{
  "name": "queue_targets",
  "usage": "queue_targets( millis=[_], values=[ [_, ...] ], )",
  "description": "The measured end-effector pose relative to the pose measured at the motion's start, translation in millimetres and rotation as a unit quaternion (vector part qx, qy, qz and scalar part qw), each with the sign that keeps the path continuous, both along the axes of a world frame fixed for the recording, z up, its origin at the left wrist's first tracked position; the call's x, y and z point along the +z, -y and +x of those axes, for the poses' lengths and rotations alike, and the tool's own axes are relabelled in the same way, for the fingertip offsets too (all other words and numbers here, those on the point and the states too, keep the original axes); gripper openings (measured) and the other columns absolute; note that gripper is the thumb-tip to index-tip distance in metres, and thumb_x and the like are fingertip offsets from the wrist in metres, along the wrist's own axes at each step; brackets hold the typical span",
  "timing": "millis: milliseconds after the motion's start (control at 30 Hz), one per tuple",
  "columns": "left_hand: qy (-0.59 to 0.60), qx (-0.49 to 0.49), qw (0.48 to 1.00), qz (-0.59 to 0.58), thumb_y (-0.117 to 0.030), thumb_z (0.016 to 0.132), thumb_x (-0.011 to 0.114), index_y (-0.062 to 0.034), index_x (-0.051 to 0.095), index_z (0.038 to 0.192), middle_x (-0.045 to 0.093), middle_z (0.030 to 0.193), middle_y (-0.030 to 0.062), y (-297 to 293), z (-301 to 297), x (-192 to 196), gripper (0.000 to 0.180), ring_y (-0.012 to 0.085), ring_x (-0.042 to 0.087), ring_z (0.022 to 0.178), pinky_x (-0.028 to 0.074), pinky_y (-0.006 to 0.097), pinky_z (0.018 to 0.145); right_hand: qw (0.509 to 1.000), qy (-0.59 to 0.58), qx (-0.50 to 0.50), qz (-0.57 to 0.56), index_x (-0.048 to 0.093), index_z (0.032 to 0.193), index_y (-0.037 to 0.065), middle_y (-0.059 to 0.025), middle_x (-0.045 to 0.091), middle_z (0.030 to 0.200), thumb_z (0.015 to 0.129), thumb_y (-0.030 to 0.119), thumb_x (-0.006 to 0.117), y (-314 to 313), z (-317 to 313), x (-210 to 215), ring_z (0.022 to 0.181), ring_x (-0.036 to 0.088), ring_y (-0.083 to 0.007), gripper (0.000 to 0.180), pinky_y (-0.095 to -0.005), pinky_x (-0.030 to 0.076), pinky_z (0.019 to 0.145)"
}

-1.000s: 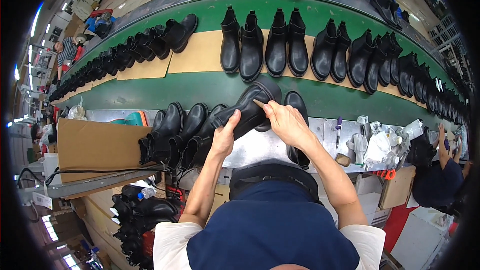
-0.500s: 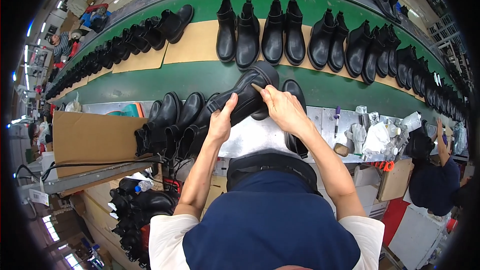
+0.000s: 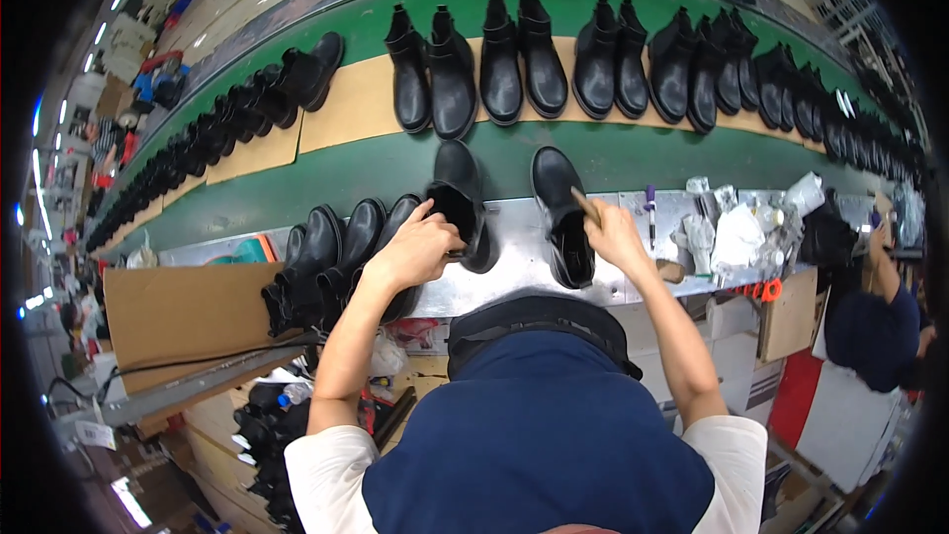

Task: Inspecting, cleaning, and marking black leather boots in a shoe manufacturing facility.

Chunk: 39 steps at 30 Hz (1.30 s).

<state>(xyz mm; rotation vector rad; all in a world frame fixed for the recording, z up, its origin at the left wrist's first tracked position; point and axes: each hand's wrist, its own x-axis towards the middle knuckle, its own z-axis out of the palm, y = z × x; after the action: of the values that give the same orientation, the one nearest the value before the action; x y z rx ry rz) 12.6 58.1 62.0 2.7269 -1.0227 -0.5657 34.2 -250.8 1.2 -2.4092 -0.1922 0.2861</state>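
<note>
A black ankle boot [image 3: 457, 166] stands on the metal worktop's far edge, its toe pointing away from me. My left hand [image 3: 420, 249] grips the rim of its shaft, fingers closed on the near opening. To its right sits another black boot [image 3: 555, 178], also toe away, with its opening facing me. Beside that boot's shaft my right hand [image 3: 615, 237] is closed round a short tan stick [image 3: 585, 204], whose tip points up and left. Whether the right fingers also touch the boot is hard to make out. Part of another dark boot [image 3: 481, 249] shows beside the held one.
Several black boots [image 3: 324, 242] lean together left of my left hand, beside a cardboard sheet [image 3: 188, 311]. Paired boots line the green conveyor [image 3: 366, 163] on brown card. Crumpled white wrapping [image 3: 736, 232] and a purple pen [image 3: 650, 208] lie at right. A co-worker [image 3: 870, 331] is far right.
The boot, earlier tilted in my left hand with the stick against it, now stands upright on the worktop. My right hand has moved right with the stick, beside the other boot.
</note>
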Motion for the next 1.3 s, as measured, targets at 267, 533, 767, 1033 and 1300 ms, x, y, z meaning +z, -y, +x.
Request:
queue_targets(
  millis=[267,533,767,1033,1300],
  values=[
    [-0.023,0.344,0.771,-0.535,-0.016,0.077,0.068,0.0018,0.054,0.114,0.06,0.103,0.0099,110.3,-4.1,10.6,0.043,0.019,0.057,0.096,0.044,0.03,0.086,0.915,-0.234,-0.071,0.32,0.054,0.084,-0.001,-0.0095,0.058,0.06,0.087,0.02,0.053,-19.9,35.4,89.9,0.039,0.037,-0.0036,0.021,-0.0196,0.026,0.035],
    [-0.299,0.446,0.428,-0.727,-0.021,0.089,0.055,-0.0006,0.061,0.1,0.065,0.094,0.0064,69.9,23.7,-27.6,0.024,0.014,0.062,0.082,0.05,0.026,0.074,0.952,-0.164,0.05,0.252,0.052,0.098,0.001,-0.0022,0.053,0.06,0.095,0.04,0.04,-17.6,-7.8,59.8,0.049,0.042,-0.0068,0.041,-0.0234,0.034,0.046],
    [-0.33,0.453,0.491,-0.667,-0.021,0.088,0.059,-0.0022,0.062,0.094,0.064,0.087,0.0037,91.1,-0.4,-15.6,0.02,0.0101,0.061,0.074,0.048,0.024,0.065,0.975,-0.036,0.217,0.007,0.047,0.078,-0.001,-0.0236,0.055,0.066,0.095,0.028,0.038,-45.0,-25.5,88.0,0.068,0.054,-0.0434,0.035,-0.0492,0.041,0.059],
    [-0.333,0.501,0.503,-0.621,-0.021,0.088,0.059,-0.0049,0.064,0.088,0.063,0.081,0.0004,104.1,-41.7,-21.3,0.017,0.0063,0.057,0.071,0.045,0.023,0.063,0.938,-0.131,0.322,-0.002,0.05,0.075,-0.004,-0.0244,0.054,0.059,0.095,0.027,0.039,-43.0,-43.3,82.7,0.06,0.055,-0.0435,0.039,-0.0494,0.043,0.056],
    [-0.34,0.54,0.454,-0.622,-0.022,0.089,0.059,-0.0053,0.063,0.085,0.063,0.079,0.0001,101.2,-52.1,-19.5,0.018,0.0064,0.056,0.068,0.045,0.023,0.061,0.936,-0.146,0.317,-0.035,0.049,0.082,-0.003,-0.0244,0.055,0.058,0.095,0.027,0.039,-41.4,-53.2,85.2,0.059,0.057,-0.0424,0.035,-0.0486,0.044,0.052]
  ],
)
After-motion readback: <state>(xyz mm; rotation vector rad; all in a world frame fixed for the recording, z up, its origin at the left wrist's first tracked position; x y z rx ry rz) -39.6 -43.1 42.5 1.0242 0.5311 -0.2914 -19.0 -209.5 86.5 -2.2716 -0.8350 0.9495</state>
